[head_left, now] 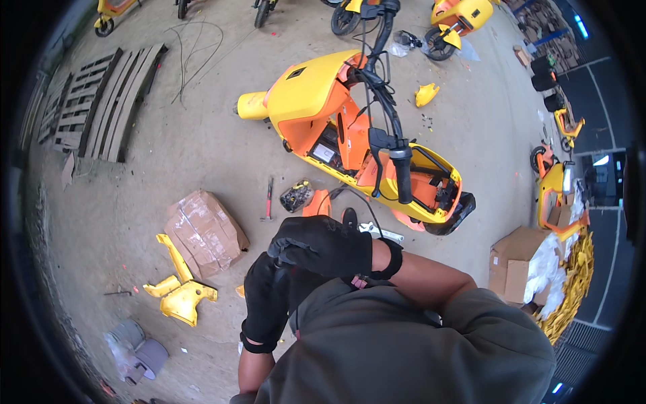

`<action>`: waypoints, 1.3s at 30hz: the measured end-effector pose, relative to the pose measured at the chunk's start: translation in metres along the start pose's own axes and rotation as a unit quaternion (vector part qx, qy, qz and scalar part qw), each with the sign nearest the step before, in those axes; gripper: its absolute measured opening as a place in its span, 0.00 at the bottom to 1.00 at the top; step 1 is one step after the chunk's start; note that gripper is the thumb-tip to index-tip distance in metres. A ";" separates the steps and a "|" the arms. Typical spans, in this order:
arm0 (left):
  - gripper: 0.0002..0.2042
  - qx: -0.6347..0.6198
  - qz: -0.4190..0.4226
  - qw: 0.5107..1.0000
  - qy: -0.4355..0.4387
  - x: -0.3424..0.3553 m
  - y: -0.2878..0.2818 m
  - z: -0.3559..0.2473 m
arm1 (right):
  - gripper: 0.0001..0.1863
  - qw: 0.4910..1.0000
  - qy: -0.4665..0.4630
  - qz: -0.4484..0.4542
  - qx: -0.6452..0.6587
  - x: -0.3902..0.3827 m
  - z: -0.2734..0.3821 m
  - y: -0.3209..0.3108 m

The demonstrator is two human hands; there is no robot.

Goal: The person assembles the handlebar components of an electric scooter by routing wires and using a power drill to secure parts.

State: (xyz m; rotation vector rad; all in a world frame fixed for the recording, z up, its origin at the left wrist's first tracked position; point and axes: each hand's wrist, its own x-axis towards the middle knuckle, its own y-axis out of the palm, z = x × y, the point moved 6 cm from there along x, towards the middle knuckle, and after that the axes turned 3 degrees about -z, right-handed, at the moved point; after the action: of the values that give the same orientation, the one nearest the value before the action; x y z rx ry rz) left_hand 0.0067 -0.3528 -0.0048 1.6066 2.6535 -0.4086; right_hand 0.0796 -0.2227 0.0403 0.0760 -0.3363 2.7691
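Both hands gloved: left hand at about 7 o'clock, right hand near centre. Gloves black, full-finger, matte fabric, each closing in a snug black cuff band at the wrist. Small pink tab at right cuff. Forearms bare past the cuffs. Olive-grey short-sleeved top, loose folds, fills the 5–6 o'clock area.

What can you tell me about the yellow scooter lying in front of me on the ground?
The yellow scooter lies tipped on the dusty concrete floor, partly stripped. Its glossy plastic shell is yellow outside and orange inside, with open cavities showing wiring and a dark component. The black handlebar with grip and brake lever points toward the camera. Neither gloved hand touches it.
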 end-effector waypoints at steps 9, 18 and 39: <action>0.14 0.042 0.162 0.986 -0.004 0.017 0.077 -0.070 | 0.12 0.990 -0.020 -0.111 -0.088 -0.087 0.022 -0.066; 0.13 0.091 0.223 0.970 -0.034 0.015 0.126 -0.083 | 0.10 0.982 0.046 -0.184 0.023 -0.138 0.020 -0.109; 0.13 -0.043 0.180 0.983 0.018 0.057 0.178 -0.129 | 0.26 0.961 0.075 -0.267 -0.017 -0.213 0.001 -0.184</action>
State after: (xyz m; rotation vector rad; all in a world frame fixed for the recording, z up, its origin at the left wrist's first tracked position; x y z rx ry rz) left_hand 0.1509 -0.1953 0.0731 2.0232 2.2933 -0.2501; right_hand 0.3434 -0.1269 0.0623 -0.0469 -0.2734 2.2172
